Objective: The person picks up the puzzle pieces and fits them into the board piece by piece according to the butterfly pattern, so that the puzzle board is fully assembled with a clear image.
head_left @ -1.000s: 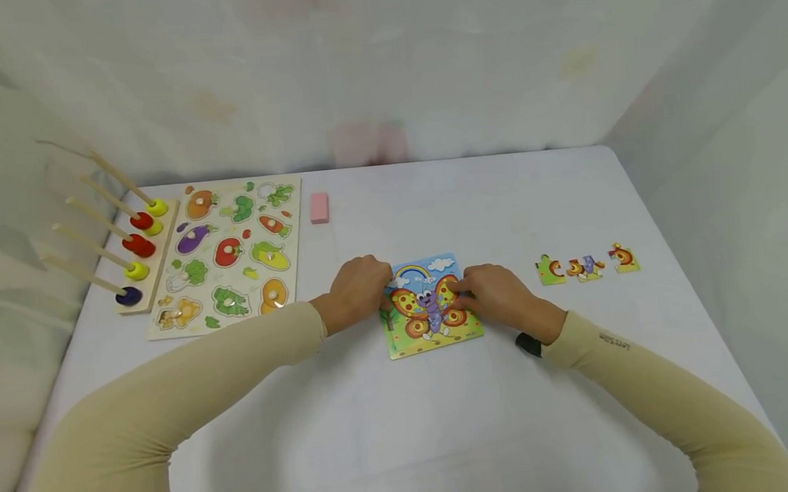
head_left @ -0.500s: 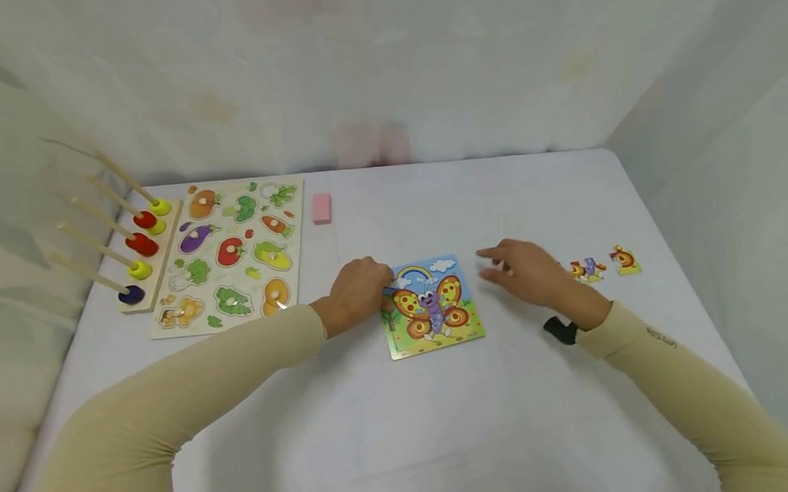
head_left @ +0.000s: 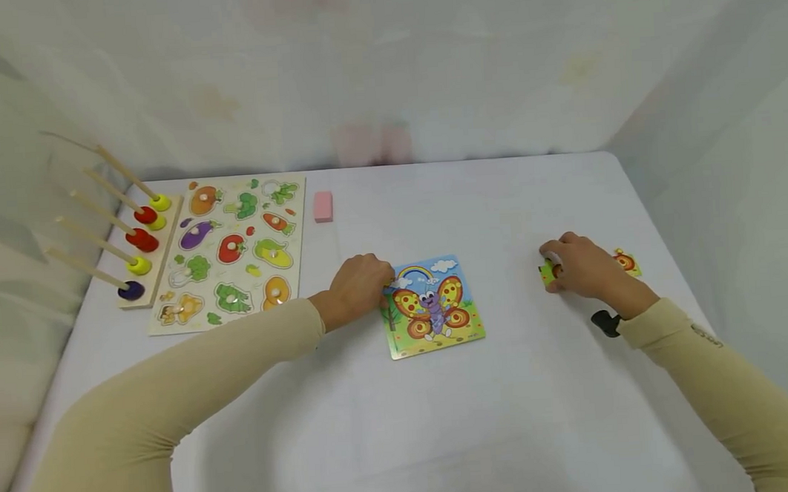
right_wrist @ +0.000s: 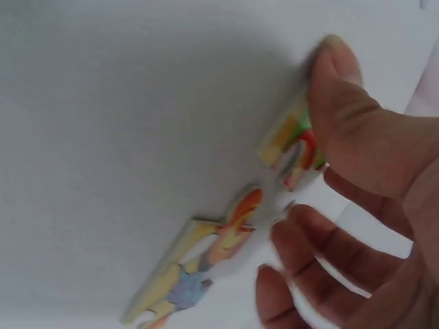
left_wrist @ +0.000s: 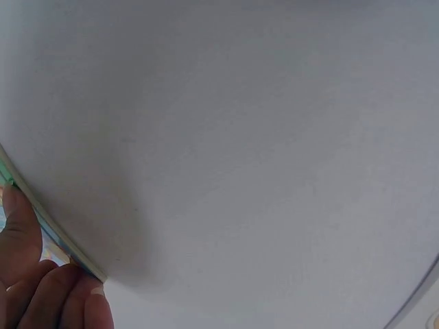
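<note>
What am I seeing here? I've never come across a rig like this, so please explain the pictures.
There is no machine: a person works bare-handed. The wide picture is from a camera worn on the head; the close ones are from cameras on the left and right wrists. On the white table are a peg stand, a vegetable board, a pink block and a butterfly puzzle. The left hand grips the puzzle's left edge. The right hand is at a loose piece; whether it is pinched is hard to tell. Two more pieces lie nearby.
</note>
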Demonstrator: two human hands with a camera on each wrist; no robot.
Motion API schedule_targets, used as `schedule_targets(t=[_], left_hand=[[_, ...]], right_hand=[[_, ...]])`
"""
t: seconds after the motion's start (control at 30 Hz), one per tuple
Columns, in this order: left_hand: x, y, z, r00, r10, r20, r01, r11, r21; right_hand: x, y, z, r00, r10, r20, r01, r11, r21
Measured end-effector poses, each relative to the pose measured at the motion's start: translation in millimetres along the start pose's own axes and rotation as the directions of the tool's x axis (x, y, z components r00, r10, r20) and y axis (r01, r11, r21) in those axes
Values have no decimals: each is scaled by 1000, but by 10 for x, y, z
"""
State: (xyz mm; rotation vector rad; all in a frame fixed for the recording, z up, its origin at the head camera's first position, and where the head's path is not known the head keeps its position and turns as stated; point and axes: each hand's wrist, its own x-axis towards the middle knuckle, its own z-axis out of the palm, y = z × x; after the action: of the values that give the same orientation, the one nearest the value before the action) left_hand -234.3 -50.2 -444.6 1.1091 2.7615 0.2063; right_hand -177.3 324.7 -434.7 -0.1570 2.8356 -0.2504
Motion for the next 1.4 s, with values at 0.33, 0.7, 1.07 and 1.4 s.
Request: schedule_targets(t=[0.33,0.7,1.07,1.4], left_hand=[[5,-19,22,1000,6,-6,-6,1000,16],[-7,-9,26,1000,-12,14,12,1000,20],[22,18,-7,998,-19,59,16,999,52],[6,12,-12,999,-13,51,11,999,36]], right_hand=[[-2,29,56,999,-38,-34,39,998,39],[9,-20,72,1000,5,-29,-4,999,43],[-91,-91,39,993,-43,-115,50,997,65],[-149,-1024,-39,971,-188,-145,227,910,346]])
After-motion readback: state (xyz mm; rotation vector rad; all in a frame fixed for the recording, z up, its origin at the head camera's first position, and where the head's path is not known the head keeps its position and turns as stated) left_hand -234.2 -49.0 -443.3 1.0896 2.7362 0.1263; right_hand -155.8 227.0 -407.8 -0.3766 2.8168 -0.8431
